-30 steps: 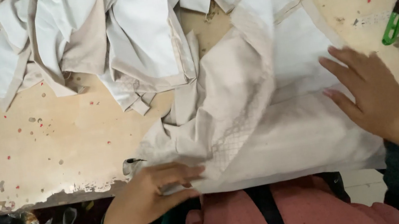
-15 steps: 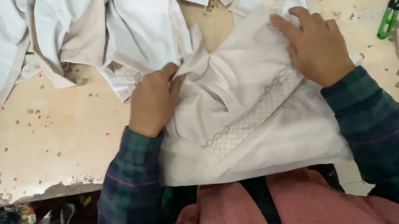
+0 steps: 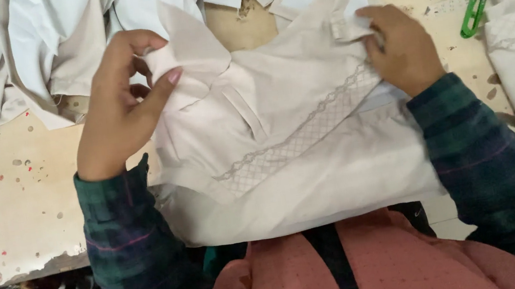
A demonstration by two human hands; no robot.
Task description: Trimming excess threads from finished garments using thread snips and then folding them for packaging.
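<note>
Left hand (image 3: 117, 110) fingers pinching cream garment (image 3: 292, 153) flap, right hand (image 3: 400, 46) gripping strap

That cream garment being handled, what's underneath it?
The cream garment lies on a worn, paint-speckled table, its near edge overhanging. Both hands, left and right, grip it. Anything beneath is covered.

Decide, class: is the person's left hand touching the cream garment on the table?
Touching. The head view shows the left hand pinching a raised corner of the cream garment between thumb and fingers.
</note>
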